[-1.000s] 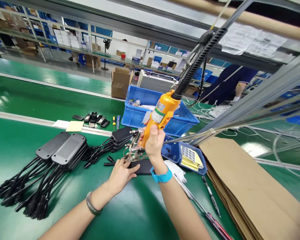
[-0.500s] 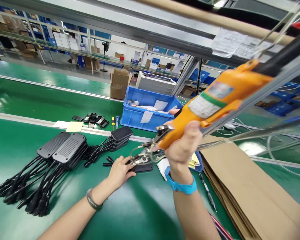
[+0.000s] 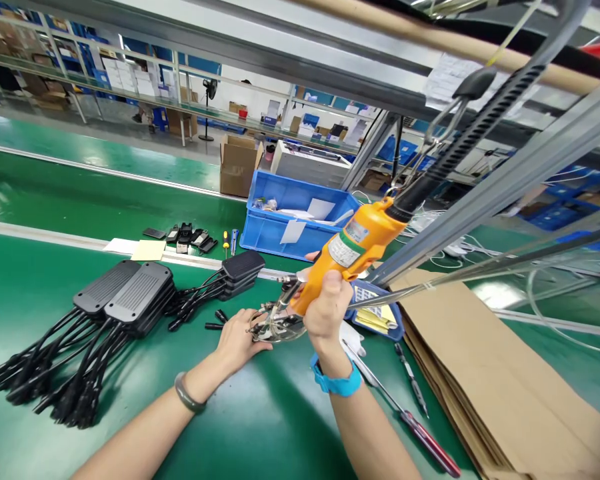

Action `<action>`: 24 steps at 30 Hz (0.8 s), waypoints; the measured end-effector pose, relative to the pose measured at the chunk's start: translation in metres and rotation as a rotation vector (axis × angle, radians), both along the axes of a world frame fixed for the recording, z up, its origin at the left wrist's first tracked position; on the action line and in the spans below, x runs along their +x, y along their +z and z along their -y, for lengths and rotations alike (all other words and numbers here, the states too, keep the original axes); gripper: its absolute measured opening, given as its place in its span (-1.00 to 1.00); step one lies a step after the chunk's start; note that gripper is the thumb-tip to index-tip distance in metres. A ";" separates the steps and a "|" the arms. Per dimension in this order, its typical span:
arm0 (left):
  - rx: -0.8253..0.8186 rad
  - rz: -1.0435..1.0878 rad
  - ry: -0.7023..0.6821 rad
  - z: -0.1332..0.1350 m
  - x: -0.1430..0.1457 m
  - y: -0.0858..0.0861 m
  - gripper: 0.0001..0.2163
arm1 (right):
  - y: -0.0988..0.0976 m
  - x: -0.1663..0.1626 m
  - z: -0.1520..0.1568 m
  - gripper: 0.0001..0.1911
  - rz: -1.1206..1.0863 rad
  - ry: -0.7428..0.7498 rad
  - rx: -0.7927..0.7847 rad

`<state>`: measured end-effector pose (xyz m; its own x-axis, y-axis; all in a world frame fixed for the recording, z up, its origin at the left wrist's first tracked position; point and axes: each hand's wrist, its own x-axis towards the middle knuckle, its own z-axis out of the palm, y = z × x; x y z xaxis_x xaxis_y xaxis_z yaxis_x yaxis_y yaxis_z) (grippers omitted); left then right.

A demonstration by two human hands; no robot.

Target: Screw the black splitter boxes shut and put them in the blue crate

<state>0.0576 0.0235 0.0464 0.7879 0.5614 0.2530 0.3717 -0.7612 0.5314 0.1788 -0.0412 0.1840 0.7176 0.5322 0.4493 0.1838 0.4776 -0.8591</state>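
**A:** Ok so from where I'm standing, what's the right hand point(image 3: 327, 310) got?

**B:** Fist wrapped round a chunky orange power driver point(image 3: 336, 259), dead centre of the frame. It's tilted, nose pointing down-left, black ribbed cable sleeve point(image 3: 463, 150) running off the top end toward the upper right. Turquoise watch strap point(image 3: 336, 381) on that wrist.

**A:** And the left hand point(image 3: 237, 340)?

**B:** Low, just left of centre, fingers stretched out by the driver's metal nose and its loops of clear tubing point(image 3: 280, 328). Fingertips are tucked behind all that, so honestly can't tell if it's gripping anything.

**A:** What else is on that green desk point(image 3: 270, 427)?

**B:** Middle left, two side-by-side stacks of ribbed grey-black boxes point(image 3: 140, 293), black cables fanning out to the lower left. Smaller black stack point(image 3: 243, 265) near the centre, up past the left hand, with a couple of loose black connectors point(image 3: 220, 325) right by the fingers.

**A:** Right side looks busy too lol

**B:** Yeah, red-handled screwdriver point(image 3: 430, 440) at lower right, slim pen-like tool point(image 3: 411, 381) above it, then a pile of cardboard sheets point(image 3: 485, 360) at the right. Blue tray point(image 3: 400, 327) with yellow label sheets point(image 3: 375, 319) sits right of the right hand. Big blue crate point(image 3: 267, 230) is behind the driver, papers in it, upper middle.
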 end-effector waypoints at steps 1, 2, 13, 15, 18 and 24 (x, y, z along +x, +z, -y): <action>0.000 -0.001 0.000 0.000 0.000 -0.001 -0.41 | -0.001 -0.001 0.000 -0.48 -0.005 0.002 -0.015; -0.002 -0.004 0.003 0.000 0.000 -0.003 -0.41 | -0.001 -0.003 0.000 -0.47 -0.007 0.006 -0.022; -0.050 0.023 0.013 0.000 0.001 -0.012 -0.68 | -0.009 -0.014 0.003 -0.49 -0.014 0.091 0.046; -0.059 0.018 0.012 -0.001 0.001 -0.010 -0.62 | -0.011 -0.013 0.004 -0.48 -0.008 0.092 0.049; -0.062 0.012 -0.003 -0.003 0.000 -0.009 -0.63 | -0.012 -0.011 0.003 -0.45 0.009 0.089 0.058; -0.017 0.014 0.010 -0.007 -0.001 -0.006 -0.63 | -0.020 -0.012 0.002 -0.50 0.022 0.112 0.159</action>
